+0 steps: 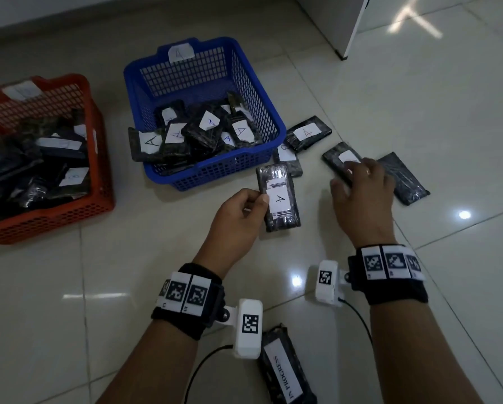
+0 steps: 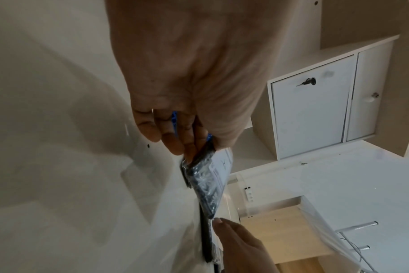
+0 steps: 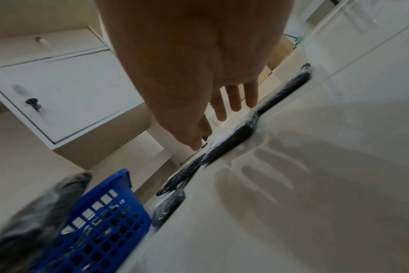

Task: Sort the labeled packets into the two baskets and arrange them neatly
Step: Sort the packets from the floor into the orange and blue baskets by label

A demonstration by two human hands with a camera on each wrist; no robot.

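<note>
My left hand (image 1: 251,204) pinches a black wrapped packet (image 1: 279,199) by its left edge; its white label reads A. In the left wrist view the fingers (image 2: 173,133) curl round that packet (image 2: 208,182). My right hand (image 1: 358,185) is spread, fingers straight, over another labelled packet (image 1: 340,161) on the floor; its letter is hidden. The right wrist view shows the hand (image 3: 224,109) just above this packet (image 3: 231,140). The blue basket (image 1: 215,170), tagged A, holds several A packets. Left of it, the red basket (image 1: 40,223) holds several packets.
Loose on the tiled floor lie an A packet (image 1: 308,132), a partly hidden packet (image 1: 286,154) beside the blue basket, and an unlabelled-side packet (image 1: 403,177) right of my hand. A packet marked IN PROGRESS (image 1: 285,371) lies near my left wrist. A white cabinet (image 1: 358,21) stands far right.
</note>
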